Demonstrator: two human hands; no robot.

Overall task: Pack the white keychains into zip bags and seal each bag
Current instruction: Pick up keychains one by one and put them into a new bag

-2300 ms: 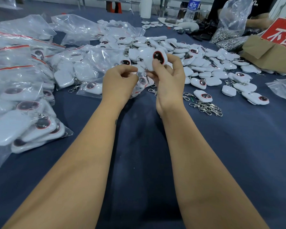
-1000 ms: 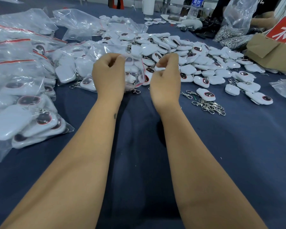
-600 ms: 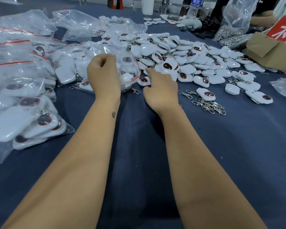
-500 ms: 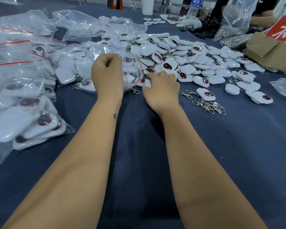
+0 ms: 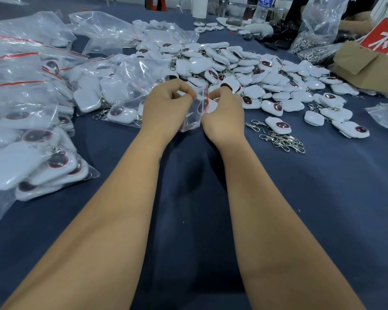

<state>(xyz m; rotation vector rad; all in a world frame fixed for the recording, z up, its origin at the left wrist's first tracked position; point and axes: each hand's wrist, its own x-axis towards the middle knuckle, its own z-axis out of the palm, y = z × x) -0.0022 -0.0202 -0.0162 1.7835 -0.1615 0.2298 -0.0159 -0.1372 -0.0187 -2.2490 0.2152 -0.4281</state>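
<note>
Left fingers: my left hand has its thumb and forefinger curled together, pinching the top edge of the small clear plastic zip bag with the red seal strip.
Right fingers: half a second ago my right hand lay flat on the loose keychains; now it is back at the bag, fingertips clamped on the mouth by the red strip.
Bag: held up between both hands, just above the dark blue table cloth; at least one white keychain shows dimly through the film, though I cannot count them.
Meaning: I judge the picking is over for this bag and the sealing is starting; I cannot tell if the strip is closed.
Supply: the heap of loose white plastic keychains with dark oval faces lies just beyond my hands.
Done stock: filled clear bags are piled at left.
Loose bits: metal clasps lie near my right wrist.
</note>
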